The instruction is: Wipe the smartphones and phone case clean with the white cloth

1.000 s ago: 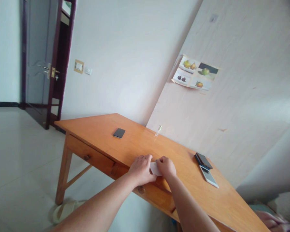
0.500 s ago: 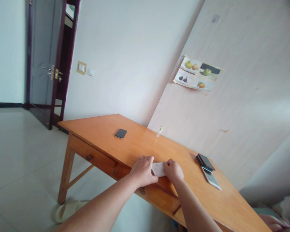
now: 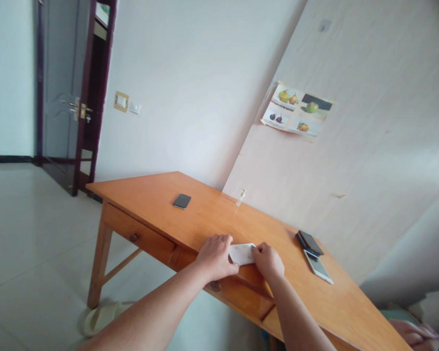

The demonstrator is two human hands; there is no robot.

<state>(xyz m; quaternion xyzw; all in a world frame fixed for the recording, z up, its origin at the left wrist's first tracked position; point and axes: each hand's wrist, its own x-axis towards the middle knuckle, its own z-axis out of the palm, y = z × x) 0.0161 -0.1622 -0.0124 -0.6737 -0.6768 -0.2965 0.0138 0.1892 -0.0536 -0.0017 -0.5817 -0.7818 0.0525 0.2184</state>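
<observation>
A flat white rectangular thing (image 3: 242, 254) with faint marks lies between my hands at the front edge of the wooden table (image 3: 153, 192); I cannot make out its exact kind. My left hand (image 3: 216, 256) grips its left end, thumb on the near side and fingers at the far side. At its right end, the curled fingers of my right hand (image 3: 269, 261) pinch the corner. The fingertips of the right hand are partly hidden.
A dark phone (image 3: 182, 201) lies on the left of the table. A small clear pump bottle (image 3: 241, 197) stands at the back. To the right lie a dark flat case (image 3: 309, 242) and a white phone (image 3: 318, 267). Drawer knobs (image 3: 215, 286) jut from the front.
My right hand has shifted a little to the right, and more of the white thing's surface shows. The left hand stays nearly in place. The view has moved slightly.
</observation>
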